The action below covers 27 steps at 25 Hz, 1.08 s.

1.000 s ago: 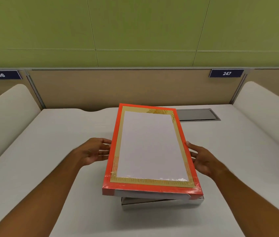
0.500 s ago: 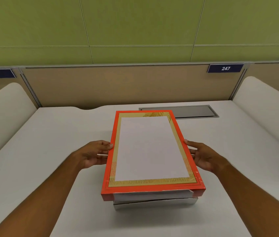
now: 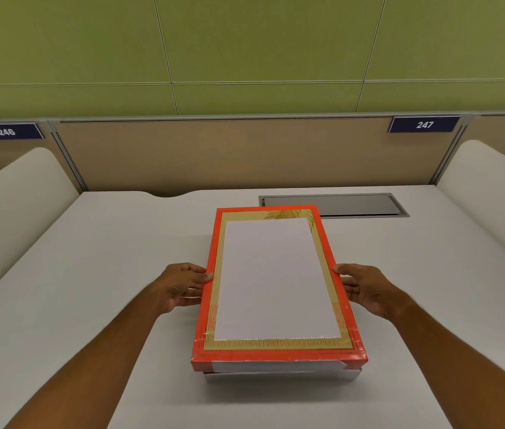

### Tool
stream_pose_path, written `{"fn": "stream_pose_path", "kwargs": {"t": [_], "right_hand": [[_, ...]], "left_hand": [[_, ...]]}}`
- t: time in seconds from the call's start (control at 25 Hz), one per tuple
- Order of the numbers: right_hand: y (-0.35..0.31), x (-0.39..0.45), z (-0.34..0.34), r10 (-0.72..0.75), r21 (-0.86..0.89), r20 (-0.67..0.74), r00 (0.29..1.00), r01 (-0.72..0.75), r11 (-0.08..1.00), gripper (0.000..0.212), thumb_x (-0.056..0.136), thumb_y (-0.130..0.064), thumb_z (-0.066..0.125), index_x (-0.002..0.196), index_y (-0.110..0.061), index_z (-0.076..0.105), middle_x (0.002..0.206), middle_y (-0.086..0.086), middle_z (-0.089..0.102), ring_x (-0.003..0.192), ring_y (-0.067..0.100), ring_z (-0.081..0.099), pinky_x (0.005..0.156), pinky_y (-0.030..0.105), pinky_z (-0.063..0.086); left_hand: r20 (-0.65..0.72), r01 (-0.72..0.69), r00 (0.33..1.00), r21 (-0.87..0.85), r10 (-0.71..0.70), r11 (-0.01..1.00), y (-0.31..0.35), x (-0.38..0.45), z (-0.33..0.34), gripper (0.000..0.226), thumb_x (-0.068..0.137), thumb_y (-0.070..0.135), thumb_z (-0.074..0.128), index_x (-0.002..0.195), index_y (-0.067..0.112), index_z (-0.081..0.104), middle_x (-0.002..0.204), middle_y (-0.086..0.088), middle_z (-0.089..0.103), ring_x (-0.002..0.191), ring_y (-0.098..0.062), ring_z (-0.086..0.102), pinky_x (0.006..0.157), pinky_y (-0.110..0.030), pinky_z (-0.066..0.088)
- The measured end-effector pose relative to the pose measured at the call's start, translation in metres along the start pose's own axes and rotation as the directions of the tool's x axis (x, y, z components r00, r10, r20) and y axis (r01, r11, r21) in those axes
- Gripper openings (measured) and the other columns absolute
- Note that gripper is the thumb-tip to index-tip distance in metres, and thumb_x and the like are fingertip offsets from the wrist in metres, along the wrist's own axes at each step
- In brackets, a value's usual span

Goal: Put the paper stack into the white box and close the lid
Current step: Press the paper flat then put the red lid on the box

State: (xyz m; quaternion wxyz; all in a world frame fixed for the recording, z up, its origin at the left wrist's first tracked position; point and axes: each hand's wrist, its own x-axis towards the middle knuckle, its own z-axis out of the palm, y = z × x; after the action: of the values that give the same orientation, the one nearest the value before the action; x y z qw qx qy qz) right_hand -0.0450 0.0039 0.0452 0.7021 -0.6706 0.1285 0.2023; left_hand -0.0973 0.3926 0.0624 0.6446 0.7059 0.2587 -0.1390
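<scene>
The lid (image 3: 276, 280) has an orange rim, a tan band and a white centre panel. It lies almost flat over the white box (image 3: 279, 376), whose front wall shows as a thin strip just below the lid's near edge. My left hand (image 3: 180, 286) grips the lid's left edge and my right hand (image 3: 365, 289) grips its right edge, fingers curled under the rim. The lid hides the inside of the box, so I cannot see the paper stack.
The box sits mid-desk on a white desk top (image 3: 90, 274). A grey cable hatch (image 3: 331, 205) is set into the desk just behind it. White side dividers stand at left (image 3: 12, 196) and right (image 3: 492, 187), with a tan partition (image 3: 214, 156) at the back.
The lid was skewed and tilted above the box; both hands have turned it square with the box and lowered it, so less of the white base shows.
</scene>
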Motion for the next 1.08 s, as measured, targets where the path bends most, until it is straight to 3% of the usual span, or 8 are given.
{"fn": "stream_pose_path", "kwargs": {"t": [0.32, 0.44, 0.6, 0.68, 0.76, 0.92, 1.08], "right_hand": [[0.013, 0.007, -0.007, 0.037, -0.101, -0.058, 0.998, -0.043, 0.994, 0.028, 0.092, -0.021, 0.065, 0.114, -0.002, 0.065, 0.1, 0.018, 0.075, 0.082, 0.031, 0.075, 0.068, 0.039, 0.062], [0.015, 0.01, -0.007, 0.046, -0.09, -0.076, 0.996, -0.053, 0.995, 0.028, 0.092, -0.019, 0.066, 0.114, -0.002, 0.065, 0.102, 0.018, 0.074, 0.085, 0.032, 0.074, 0.07, 0.039, 0.062], [0.016, 0.014, 0.0, 0.064, -0.12, -0.113, 0.992, -0.078, 0.99, 0.03, 0.092, -0.024, 0.066, 0.115, -0.004, 0.065, 0.106, 0.019, 0.072, 0.093, 0.035, 0.071, 0.085, 0.048, 0.059], [0.015, 0.015, 0.005, 0.073, -0.153, -0.139, 0.988, -0.094, 0.984, 0.032, 0.092, -0.027, 0.067, 0.113, -0.003, 0.065, 0.106, 0.019, 0.071, 0.093, 0.036, 0.07, 0.084, 0.049, 0.059], [0.013, 0.018, 0.01, 0.059, -0.208, -0.167, 0.984, -0.094, 0.974, 0.034, 0.09, -0.028, 0.069, 0.112, -0.002, 0.064, 0.105, 0.018, 0.07, 0.091, 0.036, 0.07, 0.081, 0.047, 0.059], [0.001, 0.028, 0.014, -0.009, -0.276, -0.247, 0.969, -0.061, 0.959, 0.029, 0.087, -0.018, 0.073, 0.106, 0.003, 0.067, 0.107, 0.019, 0.071, 0.095, 0.037, 0.071, 0.088, 0.048, 0.059], [-0.007, 0.034, 0.014, 0.043, -0.26, -0.265, 0.963, -0.114, 0.959, 0.026, 0.083, -0.009, 0.075, 0.104, 0.007, 0.069, 0.106, 0.022, 0.072, 0.091, 0.036, 0.073, 0.088, 0.049, 0.059]], "left_hand": [[-0.013, 0.074, 0.997, 0.021, -0.074, 0.997, -0.011, 0.001, 0.016, 0.026, 0.081, 0.012, 0.075, 0.103, 0.006, 0.063, 0.096, -0.017, 0.073, 0.083, -0.031, 0.073, 0.068, -0.042, 0.06], [-0.035, 0.087, 0.996, 0.036, -0.086, 0.996, -0.009, 0.005, 0.02, 0.022, 0.084, 0.014, 0.072, 0.103, 0.006, 0.063, 0.097, -0.017, 0.072, 0.083, -0.032, 0.072, 0.067, -0.042, 0.06], [-0.061, 0.154, 0.987, 0.054, -0.151, 0.987, -0.012, 0.008, 0.026, 0.022, 0.088, 0.018, 0.068, 0.103, 0.003, 0.063, 0.095, -0.02, 0.071, 0.081, -0.034, 0.072, 0.064, -0.042, 0.061], [-0.074, 0.173, 0.983, 0.056, -0.169, 0.983, -0.013, 0.01, 0.03, 0.023, 0.088, 0.02, 0.067, 0.102, 0.003, 0.063, 0.093, -0.02, 0.071, 0.078, -0.034, 0.072, 0.062, -0.042, 0.061], [-0.117, 0.152, 0.983, 0.073, -0.143, 0.986, -0.011, 0.014, 0.032, 0.024, 0.087, 0.021, 0.069, 0.1, 0.002, 0.063, 0.092, -0.019, 0.071, 0.077, -0.034, 0.072, 0.064, -0.043, 0.061], [-0.23, 0.057, 0.972, 0.08, -0.037, 0.995, -0.004, 0.024, 0.032, 0.018, 0.084, 0.009, 0.071, 0.096, -0.003, 0.066, 0.091, -0.018, 0.073, 0.075, -0.03, 0.074, 0.074, -0.046, 0.062], [-0.263, 0.054, 0.965, 0.111, -0.023, 0.992, 0.004, 0.032, 0.03, 0.015, 0.078, -0.001, 0.075, 0.091, -0.006, 0.069, 0.088, -0.019, 0.073, 0.071, -0.029, 0.074, 0.073, -0.045, 0.062]]}}
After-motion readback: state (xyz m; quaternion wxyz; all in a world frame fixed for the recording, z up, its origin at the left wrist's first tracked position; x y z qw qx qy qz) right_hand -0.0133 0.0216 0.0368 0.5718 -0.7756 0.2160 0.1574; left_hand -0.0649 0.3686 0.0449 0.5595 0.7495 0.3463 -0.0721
